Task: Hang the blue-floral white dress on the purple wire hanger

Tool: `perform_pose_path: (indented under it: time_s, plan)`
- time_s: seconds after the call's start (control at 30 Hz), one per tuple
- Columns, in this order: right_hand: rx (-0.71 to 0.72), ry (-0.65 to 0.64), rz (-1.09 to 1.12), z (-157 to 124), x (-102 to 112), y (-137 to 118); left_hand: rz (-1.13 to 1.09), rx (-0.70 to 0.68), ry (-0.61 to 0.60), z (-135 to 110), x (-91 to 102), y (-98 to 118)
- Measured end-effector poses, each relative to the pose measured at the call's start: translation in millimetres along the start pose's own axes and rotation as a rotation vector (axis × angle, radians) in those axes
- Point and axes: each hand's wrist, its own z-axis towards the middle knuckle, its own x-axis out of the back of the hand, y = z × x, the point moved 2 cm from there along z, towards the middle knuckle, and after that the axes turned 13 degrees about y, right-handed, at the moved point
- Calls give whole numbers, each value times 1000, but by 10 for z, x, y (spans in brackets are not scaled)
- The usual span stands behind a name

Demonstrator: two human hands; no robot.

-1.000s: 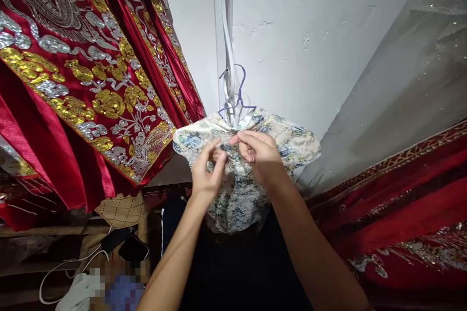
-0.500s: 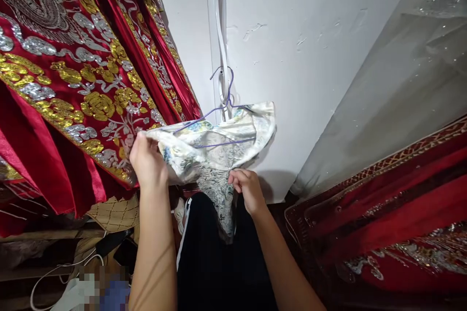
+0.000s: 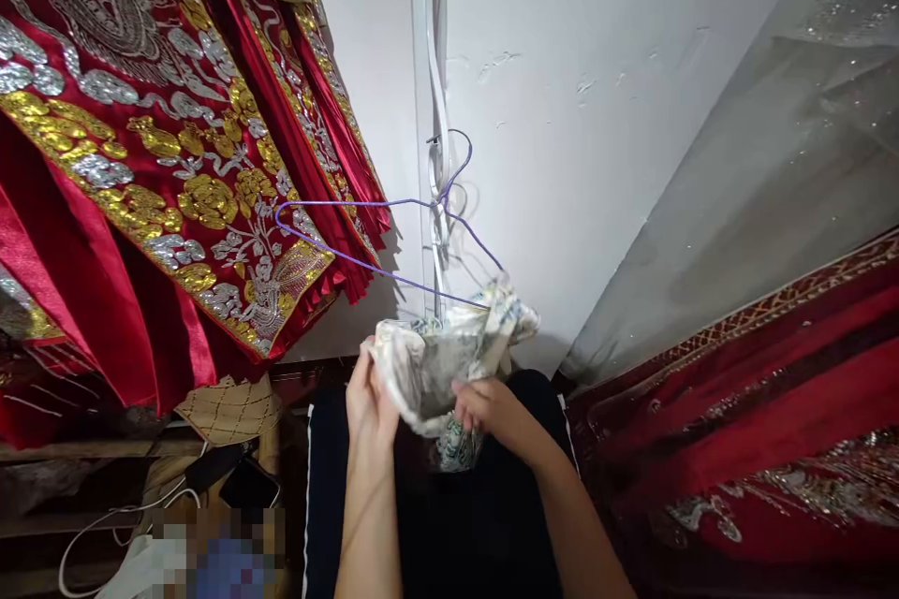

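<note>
A white garment with a blue, green and yellow floral print hangs by one side from a purple wire hanger. The hanger's left arm is bare, while its right end goes into the cloth. My left hand is closed on the garment's left edge, thumb in front. With curled fingers, my right hand grips the front of the garment near its lower opening. The lower part of the cloth hangs over my dark trousers. The hanger's hook sits on a white hanging strap along the wall.
Red costumes with gold and silver sequin embroidery hang on the left. More red fabric under clear plastic stands at right. Low at left are a woven tan bag, a phone and a white cable.
The garment's left side has come off the hanger's left arm, which is now bare. Both hands have moved down, the left also to the right, and the cloth is bunched lower.
</note>
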Motion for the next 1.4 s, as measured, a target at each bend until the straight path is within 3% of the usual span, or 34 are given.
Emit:
perform_pose_path:
  time_s: [0.1,0.2,0.27,0.37,0.43,0.53,0.6,0.67,0.8,0.87,0.93,1.07,1.2,1.33,1.4]
  plan:
    - [53,251,246,46,-33,-30,104,30,-246,-405,-319,57]
    - [32,294,548,44,-95,-150,453,-40,-525,-777,-516,154]
    - [-7,270,653,43,-94,-280,611,-197,-583,-888,-572,317]
    - [-129,52,648,64,-41,-527,700,-459,-511,-802,-602,614]
    - [-139,-152,553,83,34,-726,730,-526,-512,-617,-607,711]
    - [44,-409,238,115,203,-1060,750,-396,-692,-275,-597,632]
    - [151,-457,-1,156,348,-1264,795,-262,-797,-79,-578,537]
    - [210,-345,-157,242,512,-1426,896,-204,-855,56,-568,510]
    - [378,117,-222,538,774,-1499,1238,-285,-985,163,-553,694]
    - [486,352,-151,732,830,-1380,1502,-354,-955,208,-482,829]
    - [593,480,-94,936,824,-1195,1771,-423,-865,265,-361,955]
    - [657,375,-151,1285,734,-848,2103,-469,-694,412,-102,1130]
    - [664,291,-225,1361,840,-765,2002,-462,-678,560,-27,1178]
    - [693,349,-357,1178,1169,-880,1710,-846,-603,543,-225,1240]
    - [677,381,-401,1065,1327,-950,1555,-972,-567,444,-365,1308]
